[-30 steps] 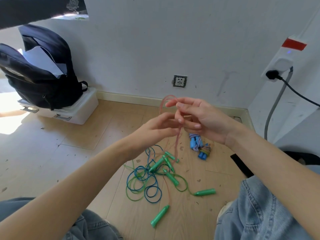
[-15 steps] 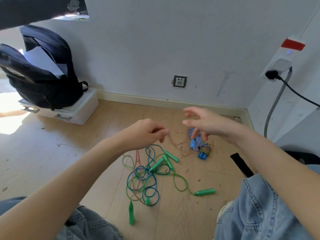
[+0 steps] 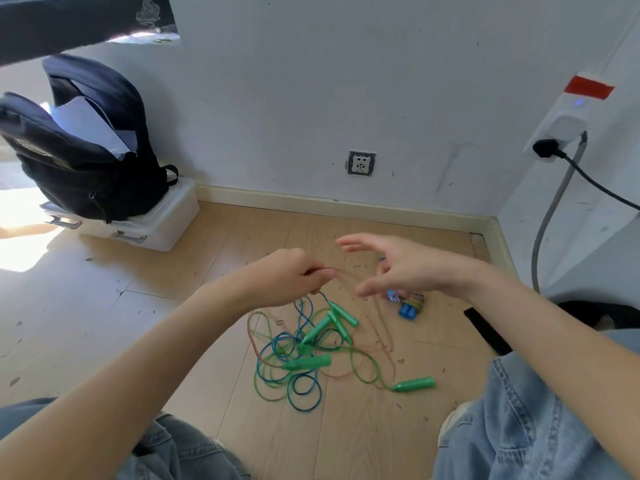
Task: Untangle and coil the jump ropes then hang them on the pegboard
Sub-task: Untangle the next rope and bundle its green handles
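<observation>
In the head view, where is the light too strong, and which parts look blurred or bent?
Head view: sunlight blows out the floor at far left, beside the backpack; the pink rope pinched by the left hand smears with motion blur, as do the fingers of the open right hand; the wide lens bows the baseboard.

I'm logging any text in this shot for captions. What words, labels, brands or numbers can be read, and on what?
No text can be read.
backpack: a pale round badge on its front, too blurred to read.
dark cloth at the top left: a white printed emblem, no legible letters.
power strip: plain red tape, no writing.
wall socket: no marking legible.
</observation>
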The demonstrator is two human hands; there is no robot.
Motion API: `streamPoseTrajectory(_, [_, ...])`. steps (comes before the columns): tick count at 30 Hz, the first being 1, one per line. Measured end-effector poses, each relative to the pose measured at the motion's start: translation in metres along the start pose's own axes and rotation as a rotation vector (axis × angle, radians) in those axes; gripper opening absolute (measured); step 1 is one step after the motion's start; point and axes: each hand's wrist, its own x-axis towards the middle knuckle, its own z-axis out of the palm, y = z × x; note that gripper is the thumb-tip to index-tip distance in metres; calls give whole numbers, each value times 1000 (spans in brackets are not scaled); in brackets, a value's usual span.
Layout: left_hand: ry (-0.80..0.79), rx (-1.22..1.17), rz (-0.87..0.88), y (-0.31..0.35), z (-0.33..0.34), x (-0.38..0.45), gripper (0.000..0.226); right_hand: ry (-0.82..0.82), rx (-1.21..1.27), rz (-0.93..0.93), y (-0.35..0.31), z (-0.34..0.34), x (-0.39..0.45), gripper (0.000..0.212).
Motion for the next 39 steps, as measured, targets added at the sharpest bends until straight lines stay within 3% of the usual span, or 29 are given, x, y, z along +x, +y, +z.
streamPoseTrajectory(2, [24, -99, 63, 5, 1, 3, 39, -102, 151, -73, -4, 11, 1, 33])
streamPoseTrajectory(3, [40, -122, 62, 5, 1, 4, 38, -35, 201, -81, -6, 12, 2, 17])
streamPoseTrajectory(6, [45, -49, -20, -4, 6, 5, 38, 444, 214, 13, 2, -4, 8, 19])
streamPoseTrajectory(8, [-25, 31, -81, -11, 10, 2, 41, 648, 34, 90, 11, -17, 8, 21])
streamPoseTrajectory(9, [-48, 51, -89, -12, 12, 1, 42, 623, -110, 111, 13, -18, 6, 24])
streamPoseTrajectory(12, [-33, -21, -18, -6, 12, 2, 41, 249, -417, 0, 5, 6, 3, 55])
streamPoseTrajectory(13, [-24, -65, 13, -2, 13, 3, 40, 139, -354, -87, 0, 17, 3, 50])
streamPoseTrajectory(15, [-10, -197, 42, 3, 13, 6, 37, 16, -148, -145, -8, 28, 4, 17])
streamPoseTrajectory(17, [-1, -309, 9, -1, 11, 6, 33, 187, -177, -107, -5, 13, 8, 16])
streamPoseTrajectory(20, [-21, -151, -79, -10, 11, 4, 35, 419, -388, 37, 7, -9, 8, 20])
streamPoseTrajectory(23, [-34, -8, -36, -4, 18, 2, 34, 217, -577, 85, 11, 2, 7, 26])
streamPoseTrajectory(26, [-11, -51, 61, 5, 18, 4, 31, 76, -248, -65, 3, 18, 8, 28])
streamPoseTrajectory(29, [7, -226, 66, 3, 15, 3, 33, 123, -151, -127, -3, 16, 8, 5])
streamPoseTrajectory(35, [-35, -216, -20, -8, 15, 0, 23, 459, -271, -49, 7, -11, 5, 12])
streamPoseTrajectory(37, [-80, -433, -34, -7, 13, -1, 21, 465, -335, -42, 10, -12, 3, 10])
streamPoseTrajectory(39, [-120, -598, -52, -3, 11, -2, 21, 360, -326, -84, 10, -8, 1, 6])
